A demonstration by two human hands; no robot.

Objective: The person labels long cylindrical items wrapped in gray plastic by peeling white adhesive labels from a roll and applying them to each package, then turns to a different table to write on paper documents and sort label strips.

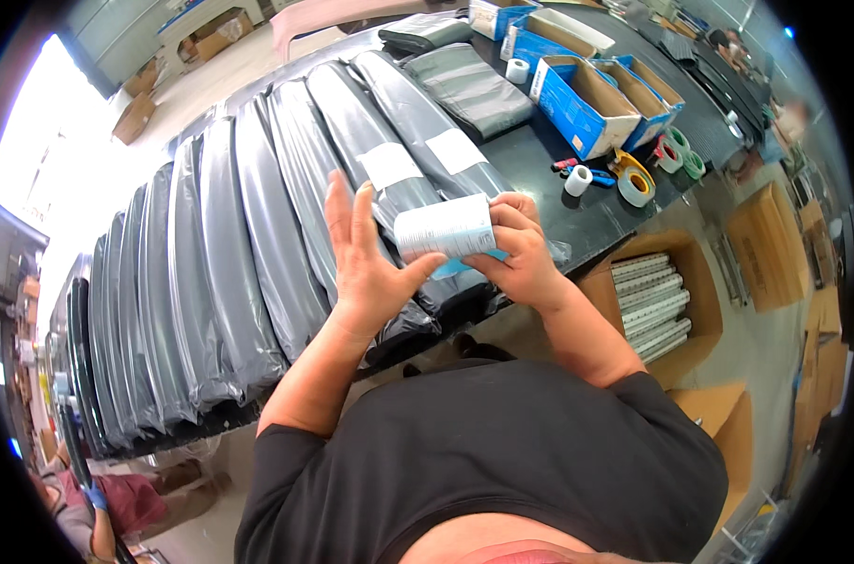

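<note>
A white printed label point(446, 226) with light blue backing along its lower side curves in front of me. My right hand point(521, 246) pinches it at its right end. My left hand point(366, 258) has its fingers spread upward, and its thumb tip touches the label's lower left edge. Below and behind them lie long rolls wrapped in grey plastic point(258, 188), side by side across the table. Two of these rolls bear white labels, a left one point(389, 165) and a right one point(456, 150).
Blue cartons point(577, 103) stand at the table's back right, near folded grey plastic bags point(469, 89). Label rolls point(578, 180) and a yellow tape dispenser point(632, 179) lie closer. Right of the table, an open cardboard box point(709, 301) holds metal strips point(652, 305). A person point(117, 503) is at lower left.
</note>
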